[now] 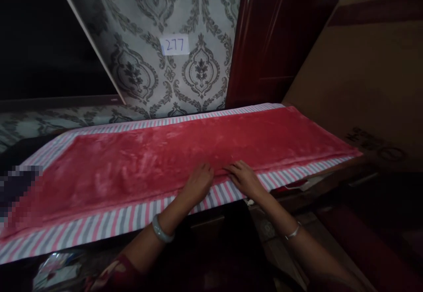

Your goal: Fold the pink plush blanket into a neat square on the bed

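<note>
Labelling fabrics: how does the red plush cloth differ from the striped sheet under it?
The red plush fleece cloth is plain and fuzzy; the pink, grey and white striped sheet is flat-woven and patterned. The cloth lies on top; the sheet shows only as a border. Both lie flat under the left hand and right hand.

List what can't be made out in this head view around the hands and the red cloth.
- Left end of the red cloth: pixelated patch covers it.
- What lies under the striped cloth: both cloths hide it.
- Fingertips of the left hand and right hand: too dim to tell whether they pinch the cloth edge or rest flat.
- Printing on the cardboard box: dark and blurred.
</note>
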`<state>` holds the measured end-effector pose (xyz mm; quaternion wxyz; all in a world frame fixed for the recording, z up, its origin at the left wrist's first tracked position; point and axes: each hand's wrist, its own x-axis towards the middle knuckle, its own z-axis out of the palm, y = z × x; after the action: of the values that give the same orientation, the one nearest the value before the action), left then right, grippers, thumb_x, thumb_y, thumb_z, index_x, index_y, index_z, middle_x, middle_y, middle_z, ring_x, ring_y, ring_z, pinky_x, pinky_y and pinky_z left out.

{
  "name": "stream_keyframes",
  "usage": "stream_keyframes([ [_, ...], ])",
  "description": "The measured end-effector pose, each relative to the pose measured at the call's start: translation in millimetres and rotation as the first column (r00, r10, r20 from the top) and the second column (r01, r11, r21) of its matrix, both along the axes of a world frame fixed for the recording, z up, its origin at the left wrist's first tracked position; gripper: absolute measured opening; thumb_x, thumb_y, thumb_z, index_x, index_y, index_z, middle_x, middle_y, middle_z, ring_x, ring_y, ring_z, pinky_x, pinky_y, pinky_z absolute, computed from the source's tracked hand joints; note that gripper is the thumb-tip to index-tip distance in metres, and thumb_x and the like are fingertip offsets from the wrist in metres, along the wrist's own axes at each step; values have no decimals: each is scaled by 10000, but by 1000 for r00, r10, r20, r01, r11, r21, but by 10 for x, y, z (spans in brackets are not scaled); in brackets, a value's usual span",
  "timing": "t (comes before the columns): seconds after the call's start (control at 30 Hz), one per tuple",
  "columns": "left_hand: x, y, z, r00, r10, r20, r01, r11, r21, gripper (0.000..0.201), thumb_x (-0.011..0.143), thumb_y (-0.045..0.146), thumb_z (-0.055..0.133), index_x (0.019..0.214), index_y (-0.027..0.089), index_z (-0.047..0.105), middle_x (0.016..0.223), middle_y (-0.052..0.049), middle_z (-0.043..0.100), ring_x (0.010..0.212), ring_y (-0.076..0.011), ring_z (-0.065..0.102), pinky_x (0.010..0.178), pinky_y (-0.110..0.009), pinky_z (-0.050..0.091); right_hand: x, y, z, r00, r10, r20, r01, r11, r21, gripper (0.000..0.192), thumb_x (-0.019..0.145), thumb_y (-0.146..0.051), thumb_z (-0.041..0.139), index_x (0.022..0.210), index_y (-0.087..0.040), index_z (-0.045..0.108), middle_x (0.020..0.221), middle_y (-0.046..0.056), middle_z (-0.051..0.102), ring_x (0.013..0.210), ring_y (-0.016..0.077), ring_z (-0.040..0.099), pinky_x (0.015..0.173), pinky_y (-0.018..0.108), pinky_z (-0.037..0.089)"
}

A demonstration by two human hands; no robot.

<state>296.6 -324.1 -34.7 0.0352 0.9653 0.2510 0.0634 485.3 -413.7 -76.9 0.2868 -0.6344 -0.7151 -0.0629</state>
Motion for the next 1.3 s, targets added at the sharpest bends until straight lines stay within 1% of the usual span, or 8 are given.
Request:
stream_keyframes([
  [0.17, -52, -27, -30, 1000, 8, -19, -7, 998, 63, 259, 939, 87, 408, 1056, 144, 632, 1045, -110, 631, 1035, -257, 572, 931, -403, 467, 5, -26, -75, 994, -62, 90, 48, 988, 150, 267, 948, -122, 438, 945, -224, 685, 843, 81, 618, 824, 248, 547, 725, 370, 460],
  [0.3, -92, -127, -76, 999, 1, -39, 2, 997, 74, 233, 926, 101, 441, 1045, 167, 629, 1067, -106, 631, 1050, -265, 564, 922, -414, 472, -22, -145, -74, 999, -1, 50, -7, 988, 154, 232, 953, -148, 459, 966, -221, 679, 856, 80, 631, 807, 243, 560, 699, 364, 471],
  [0.43, -238, -85, 45, 996, 12, 89, -9, 999, -30, 221, 967, 224, 443, 1049, 183, 645, 1104, -99, 644, 1047, -238, 580, 932, -385, 480, 6, -149, 88, 997, 28, -67, -17, 988, 153, 212, 982, -263, 476, 976, -238, 687, 893, 81, 663, 840, 240, 602, 767, 385, 504],
  [0.53, -517, 95, 203, 983, 143, 117, -143, 990, -6, 322, 970, 253, 437, 1224, 187, 623, 1294, -118, 615, 1214, -264, 542, 1046, -431, 423, 41, -9, 176, 998, -43, -35, 48, 986, 158, 328, 985, -347, 460, 1233, -233, 642, 1169, 126, 671, 1086, 284, 596, 942, 469, 480],
  [0.63, -938, 305, 281, 920, 382, 82, -389, 916, 98, 529, 954, 330, 486, 1461, 183, 464, 1537, -155, 431, 1433, -350, 348, 1163, -557, 268, 55, 143, 79, 985, -157, 74, 152, 986, 70, 547, 953, -449, 476, 1465, -254, 471, 1494, 132, 484, 1383, 344, 402, 1070, 583, 372],
  [0.73, -1358, 440, 200, 802, 597, -9, -591, 795, 139, 655, 939, 468, 503, 1521, 185, 399, 1616, -180, 281, 1489, -432, 199, 1149, -657, 208, 46, 193, -125, 956, -236, 174, 250, 966, -64, 606, 930, -524, 473, 1484, -281, 457, 1549, 119, 426, 1430, 376, 340, 1059, 633, 358],
  [0.87, -1643, 454, -38, 699, 708, -95, -696, 705, 135, 645, 946, 503, 476, 1530, 241, 389, 1634, -137, 238, 1495, -425, 181, 1137, -651, 242, 33, 143, -272, 933, -260, 248, 298, 946, -127, 585, 958, -521, 402, 1489, -282, 458, 1574, 94, 393, 1441, 359, 332, 1089, 606, 336],
  [1.3, -1689, 399, -171, 711, 703, 27, -703, 708, 71, 644, 926, 537, 506, 1512, 282, 422, 1632, -100, 253, 1501, -410, 176, 1160, -651, 199, 144, 146, -460, 929, -245, 277, 262, 965, -27, 606, 952, -558, 354, 1474, -277, 481, 1544, 76, 442, 1416, 355, 380, 1064, 579, 387],
])
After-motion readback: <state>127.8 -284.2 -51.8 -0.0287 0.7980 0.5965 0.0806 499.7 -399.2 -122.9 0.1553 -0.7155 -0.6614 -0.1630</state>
